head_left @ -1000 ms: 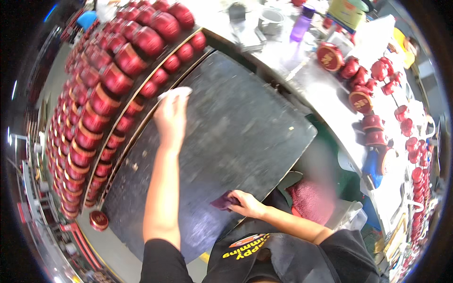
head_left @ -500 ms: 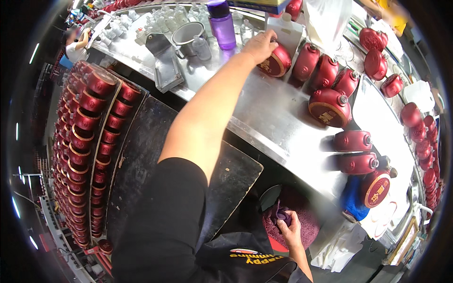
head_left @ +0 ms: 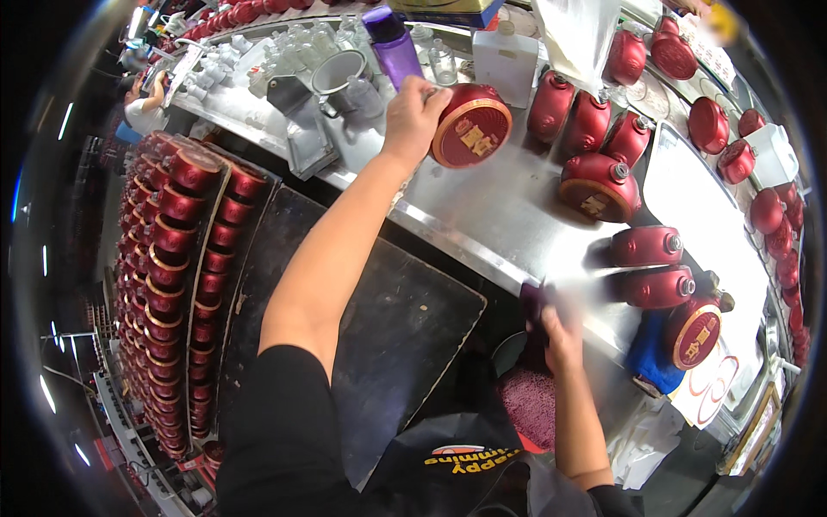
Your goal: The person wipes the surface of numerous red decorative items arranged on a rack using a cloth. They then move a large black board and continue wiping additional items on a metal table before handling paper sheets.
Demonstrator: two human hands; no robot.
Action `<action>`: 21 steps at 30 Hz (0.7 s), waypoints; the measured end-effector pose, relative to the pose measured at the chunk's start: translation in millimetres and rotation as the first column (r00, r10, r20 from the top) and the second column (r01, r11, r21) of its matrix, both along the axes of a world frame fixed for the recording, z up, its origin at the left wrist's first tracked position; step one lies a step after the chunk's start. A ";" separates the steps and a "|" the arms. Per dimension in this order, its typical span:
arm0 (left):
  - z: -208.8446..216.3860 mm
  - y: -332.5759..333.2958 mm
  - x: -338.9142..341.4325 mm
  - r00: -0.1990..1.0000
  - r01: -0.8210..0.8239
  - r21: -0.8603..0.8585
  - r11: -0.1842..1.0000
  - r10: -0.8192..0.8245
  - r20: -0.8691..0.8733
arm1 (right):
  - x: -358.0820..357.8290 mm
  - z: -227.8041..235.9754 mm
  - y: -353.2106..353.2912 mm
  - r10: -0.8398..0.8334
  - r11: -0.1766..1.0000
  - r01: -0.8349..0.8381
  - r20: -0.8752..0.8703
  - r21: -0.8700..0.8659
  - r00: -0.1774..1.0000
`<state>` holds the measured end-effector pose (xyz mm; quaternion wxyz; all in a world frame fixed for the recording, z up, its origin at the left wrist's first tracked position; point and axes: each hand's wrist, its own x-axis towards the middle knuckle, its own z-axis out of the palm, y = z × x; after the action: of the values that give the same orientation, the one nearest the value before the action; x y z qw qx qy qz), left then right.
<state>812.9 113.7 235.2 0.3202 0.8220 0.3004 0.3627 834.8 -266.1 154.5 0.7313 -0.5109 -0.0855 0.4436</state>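
My left hand is closed at the top end of a round, flat red bottle, whose gold-rimmed face with gold lettering is turned toward me. The bottle is held above the metal table, and its neck is hidden by my fingers. At the table's front edge my right hand grips a dark purple cloth, slightly smeared by motion. Below it is a purple, rough-textured round pad. Several more red bottles lie or stand on the table to the right of the held one.
A purple bottle, a metal mug and clear glass bottles stand at the back left. A white jug is behind the held bottle. Racked red bottles fill the left side. A blue cloth lies at the right.
My left hand has lifted the red bottle off the table and brought it left and nearer. My right hand has risen from the pad with the purple cloth to the table edge.
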 end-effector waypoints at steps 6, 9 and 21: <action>32.4 -77.6 -109.6 0.915 0.069 -0.533 0.843 0.159 0.371 | -37.9 28.1 75.5 -0.016 0.993 -0.021 0.308 0.115 0.951; 43.9 -121.8 -164.0 0.859 0.071 -0.544 0.836 0.226 0.460 | -69.7 40.6 97.8 -0.051 0.993 -0.025 0.607 0.116 0.793; 90.6 -242.9 -420.3 0.581 -0.388 -0.528 0.756 0.645 0.496 | -268.2 94.9 108.6 0.085 0.913 -0.279 0.527 0.299 0.845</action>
<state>392.5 -129.2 325.8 0.4273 0.4402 0.4607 0.6414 566.5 -157.6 249.4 0.7189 -0.4535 -0.4028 0.3397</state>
